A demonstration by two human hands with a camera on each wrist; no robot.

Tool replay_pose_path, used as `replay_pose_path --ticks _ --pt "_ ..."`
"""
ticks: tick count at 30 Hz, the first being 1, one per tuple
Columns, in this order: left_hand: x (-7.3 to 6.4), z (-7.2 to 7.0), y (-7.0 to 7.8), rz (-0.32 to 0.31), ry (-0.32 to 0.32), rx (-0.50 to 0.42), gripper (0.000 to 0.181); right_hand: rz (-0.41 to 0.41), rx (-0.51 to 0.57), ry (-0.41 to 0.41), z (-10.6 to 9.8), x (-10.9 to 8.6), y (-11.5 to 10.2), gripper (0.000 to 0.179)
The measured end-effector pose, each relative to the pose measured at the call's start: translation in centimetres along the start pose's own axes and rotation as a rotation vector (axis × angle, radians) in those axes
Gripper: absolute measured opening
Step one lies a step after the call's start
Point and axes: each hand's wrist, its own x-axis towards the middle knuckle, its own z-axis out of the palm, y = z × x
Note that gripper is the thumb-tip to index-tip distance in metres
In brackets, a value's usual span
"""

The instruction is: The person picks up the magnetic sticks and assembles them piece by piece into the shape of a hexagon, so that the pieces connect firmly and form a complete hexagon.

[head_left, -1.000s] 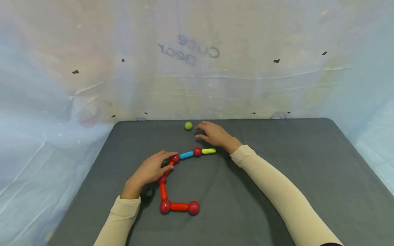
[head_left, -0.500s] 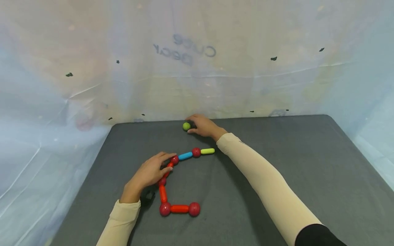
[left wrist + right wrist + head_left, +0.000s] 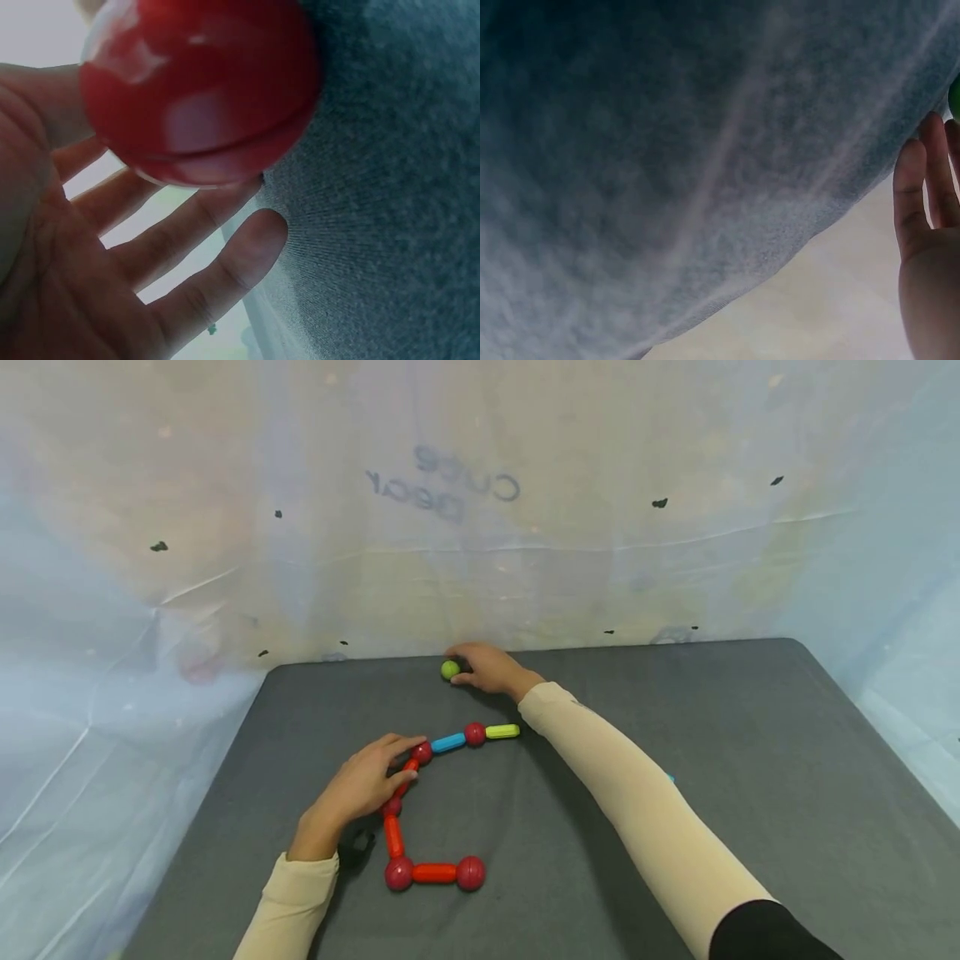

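Note:
A chain of red balls and coloured rods lies on the dark table in the head view. My left hand [image 3: 362, 781] rests over its left side, a fingertip touching the upper red ball [image 3: 422, 752] and the thumb beside a red rod [image 3: 410, 770]. Those fingers look spread and nearly straight in the left wrist view, behind a large red ball [image 3: 202, 90]. Toward the far edge, my right hand [image 3: 489, 668] has thumb and fingers around a small green ball [image 3: 450, 670]. Only a sliver of that ball shows in the right wrist view.
From the upper ball the chain runs right through a blue rod [image 3: 448, 743] and a red ball [image 3: 475, 733] to a yellow-green rod [image 3: 502, 732]. A blue bit [image 3: 671, 778] peeks out behind the right sleeve. A pale sheet [image 3: 585, 560] hangs beyond the table.
My right hand has moved left and away from me to the green ball, closing its thumb and fingers around it. The left hand has stayed on the chain.

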Motion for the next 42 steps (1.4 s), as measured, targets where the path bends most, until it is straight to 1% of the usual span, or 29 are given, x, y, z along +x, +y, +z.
replay_pose_path --ticks 3,7,11,15,18,23,27,30,33,36,38,40,42 --pt "-0.1 -0.2 -0.2 0.006 0.002 0.000 0.053 0.009 0.005 0.000 0.0 0.2 -0.2 0.048" --pt "-0.1 -0.4 -0.2 -0.001 0.006 -0.001 0.054 0.019 0.009 0.008 -0.1 0.2 -0.2 0.043" --pt "-0.2 -0.4 -0.2 -0.010 -0.003 0.008 0.054 0.001 0.017 0.005 -0.2 -0.2 -0.2 0.042" --pt "-0.2 -0.3 -0.4 -0.003 -0.004 0.012 0.055 -0.017 0.011 0.018 -0.5 -1.1 -0.2 0.043" --pt "-0.2 -0.3 -0.6 0.001 -0.002 0.009 0.055 -0.014 -0.004 0.030 -0.7 -1.9 -0.2 0.044" --pt "-0.1 -0.5 -0.6 -0.012 -0.012 0.014 0.056 -0.019 -0.021 0.038 -0.9 -3.1 -0.1 0.044" --pt "0.2 -0.7 -0.6 -0.017 -0.013 0.016 0.055 -0.031 -0.022 0.068 -1.0 -4.2 -0.2 0.044" --pt "0.4 -0.8 -0.7 -0.017 -0.018 0.023 0.055 -0.023 -0.024 0.088 -1.0 -5.2 -0.1 0.044" --pt "0.7 -0.9 -0.7 -0.012 -0.038 0.033 0.056 -0.004 -0.035 0.103 -0.9 -6.3 0.1 0.043" --pt "1.0 -1.5 -0.7 0.015 -0.056 0.066 0.057 0.003 -0.043 0.115 -0.8 -7.5 0.2 0.043" --pt "1.5 -2.1 -0.1 0.038 -0.061 0.104 0.056 0.005 -0.051 0.130 -0.9 -8.2 0.3 0.042" --pt "2.5 -2.5 0.8 0.086 -0.051 0.156 0.054 0.005 -0.056 0.148 -0.9 -8.9 0.3 0.043" --pt "3.9 -2.6 2.1 0.156 -0.043 0.207 0.050 0.009 -0.059 0.169 -1.1 -9.5 0.4 0.042"
